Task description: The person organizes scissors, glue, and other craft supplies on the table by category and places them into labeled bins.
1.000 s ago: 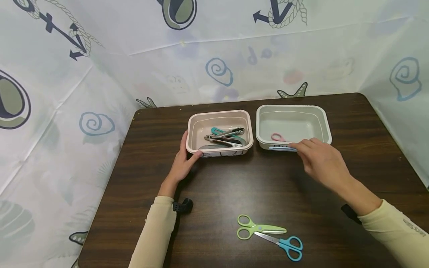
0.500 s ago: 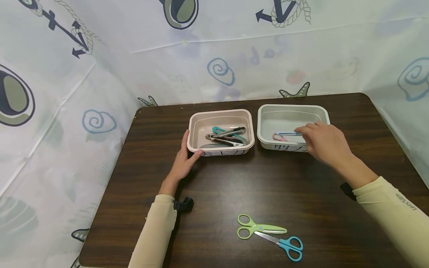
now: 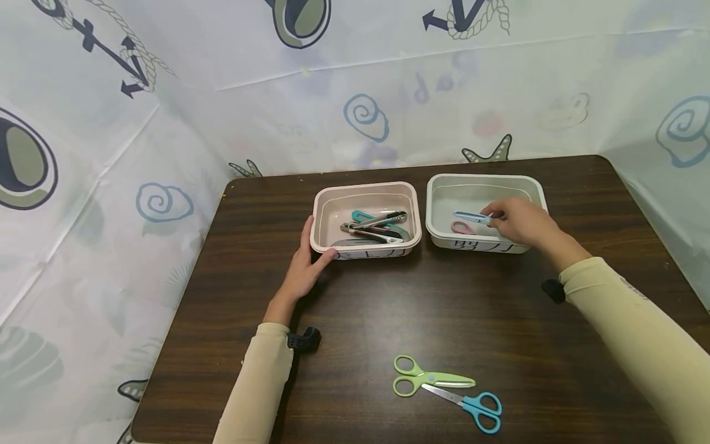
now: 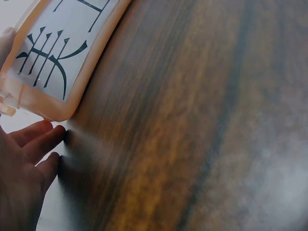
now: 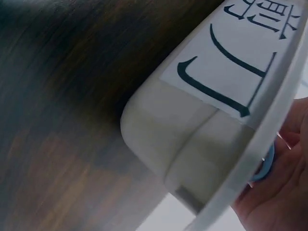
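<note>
Right hand (image 3: 519, 219) is shifting inward, pinching light-blue scissors (image 3: 471, 217); straight-fingered left hand (image 3: 301, 270) is touching pink box (image 3: 366, 249), seemingly steadying it.

Blue scissors (image 3: 471, 217) pinched by the right hand (image 3: 518, 221), slim end pointing left, inside a pale grey-green bin (image 3: 482, 191), pink loop (image 3: 462, 228) just beside, pinkish bin (image 3: 360, 197) holding heaped cutters (image 3: 383, 219), left hand (image 3: 299, 273) touching its left end.

Creased white sheeting with printed sea motifs (image 3: 249, 117) covers far, left and right sides: navy anchors (image 3: 105, 53), blue spiral shells (image 3: 366, 117), grey-green spotted starfish (image 3: 493, 152). Dark brown wood-grain table (image 3: 455, 302), rounded far corners. Soft pale glare (image 3: 388, 317) mid-tabletop.
</note>
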Demonstrator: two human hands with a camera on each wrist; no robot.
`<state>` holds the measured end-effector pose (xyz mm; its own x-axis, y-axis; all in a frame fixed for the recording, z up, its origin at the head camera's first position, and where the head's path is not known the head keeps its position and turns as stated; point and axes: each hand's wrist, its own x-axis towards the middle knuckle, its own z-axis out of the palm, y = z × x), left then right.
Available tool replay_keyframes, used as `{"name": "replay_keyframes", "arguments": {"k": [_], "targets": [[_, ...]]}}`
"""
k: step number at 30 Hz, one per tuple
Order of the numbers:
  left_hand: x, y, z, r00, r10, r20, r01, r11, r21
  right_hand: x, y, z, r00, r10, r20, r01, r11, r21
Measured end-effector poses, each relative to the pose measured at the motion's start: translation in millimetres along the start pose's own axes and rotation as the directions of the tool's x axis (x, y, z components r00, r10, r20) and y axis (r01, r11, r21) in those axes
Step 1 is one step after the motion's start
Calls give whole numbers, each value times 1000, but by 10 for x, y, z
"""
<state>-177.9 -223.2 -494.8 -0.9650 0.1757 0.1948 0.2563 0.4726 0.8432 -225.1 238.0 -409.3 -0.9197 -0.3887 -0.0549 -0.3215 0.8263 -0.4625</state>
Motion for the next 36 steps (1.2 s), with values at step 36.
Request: {"name": "replay_keyframes", "arguments": {"k": [36], "targets": [[-57, 343, -38, 1000, -8, 17, 8, 1000, 10, 133, 72, 16, 958, 175, 227, -201, 975, 95]]}}
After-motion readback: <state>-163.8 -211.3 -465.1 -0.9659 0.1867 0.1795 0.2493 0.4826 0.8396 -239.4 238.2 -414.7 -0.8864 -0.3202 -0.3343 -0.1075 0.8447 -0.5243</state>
